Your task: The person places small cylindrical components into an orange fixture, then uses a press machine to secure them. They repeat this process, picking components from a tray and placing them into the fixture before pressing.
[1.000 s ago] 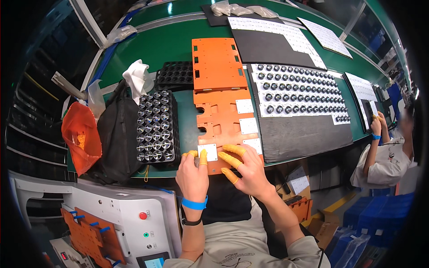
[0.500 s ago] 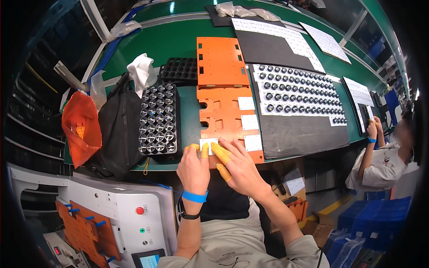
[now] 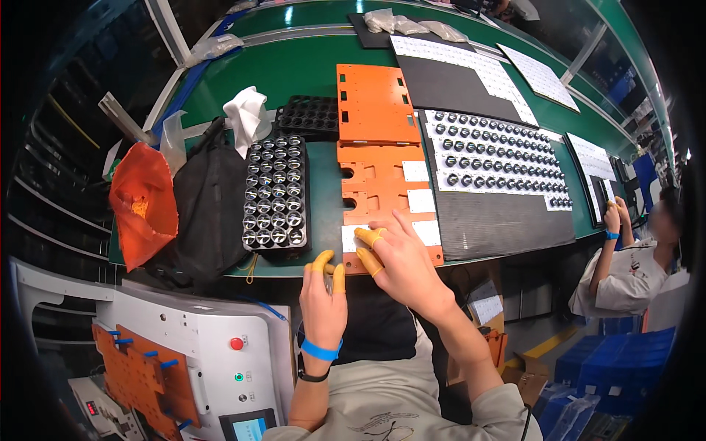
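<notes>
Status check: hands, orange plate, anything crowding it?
Left hand at near edge of orange plate, holding nothing. Right hand flat on it. Lens tray close on its left.

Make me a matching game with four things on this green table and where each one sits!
Things:
1. orange fixture plate
2. black tray of shiny lenses
3. orange bag
4. white cloth

Places:
A. at the far left end of the table
B. under the right hand, at the table's near edge
C. on top of the black bag
D. between the black bag and the orange plate

Pairs: 1-B, 2-D, 3-A, 4-C
</notes>
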{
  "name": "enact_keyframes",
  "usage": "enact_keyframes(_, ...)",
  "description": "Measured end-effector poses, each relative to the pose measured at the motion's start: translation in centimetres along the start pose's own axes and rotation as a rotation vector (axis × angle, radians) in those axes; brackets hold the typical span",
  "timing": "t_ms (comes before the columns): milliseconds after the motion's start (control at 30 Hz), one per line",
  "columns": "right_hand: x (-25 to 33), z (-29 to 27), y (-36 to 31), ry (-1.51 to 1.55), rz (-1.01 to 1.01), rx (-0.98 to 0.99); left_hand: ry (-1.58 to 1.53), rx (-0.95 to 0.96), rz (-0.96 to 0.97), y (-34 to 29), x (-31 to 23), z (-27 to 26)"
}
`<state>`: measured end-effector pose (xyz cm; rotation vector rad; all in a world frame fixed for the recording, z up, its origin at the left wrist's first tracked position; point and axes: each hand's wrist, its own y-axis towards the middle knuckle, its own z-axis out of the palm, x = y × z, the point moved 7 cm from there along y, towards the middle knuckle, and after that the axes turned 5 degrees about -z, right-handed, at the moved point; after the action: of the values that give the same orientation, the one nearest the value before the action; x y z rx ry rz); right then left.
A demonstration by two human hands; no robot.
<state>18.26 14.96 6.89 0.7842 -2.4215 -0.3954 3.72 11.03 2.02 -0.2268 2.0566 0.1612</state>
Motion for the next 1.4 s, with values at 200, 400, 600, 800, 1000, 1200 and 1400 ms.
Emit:
enact_keyframes(200, 2.5, -0.5, 4.3, -0.001, -0.068, -0.095, -0.679, 0.15, -0.378, -3.8, 7.1, -1.3)
enact_keyframes(400, 4.3, 2.0, 7.6, -0.013, 0.0, -0.08, -1.397, 0.461, -0.354, -4.1, 5.3, -1.7)
enact_keyframes(600, 3.9, 2.9, 9.2, -0.133, 0.076, 0.021, -1.489, 0.538, -0.404, -4.5, 6.5, -1.4)
enact_keyframes(800, 3.8, 3.1, 9.2, -0.114, 0.077, 0.007, -1.471, 0.513, -0.447, -4.8, 6.0, -0.9)
enact_keyframes(1000, 4.3, 1.4, 6.7, 0.313, 0.165, -0.051, -1.767, 0.728, -0.399, -5.0, 6.1, 0.0)
enact_keyframes(1200, 3.7, 0.7, 2.5, 0.535, 0.199, -0.061, -1.716, 0.603, -0.518, -4.7, 4.2, 0.3)
enact_keyframes(1400, 5.1, -0.7, 0.4, 0.678, 0.003, -0.065, -1.462, 0.534, -0.436, -4.2, 4.6, 0.5)
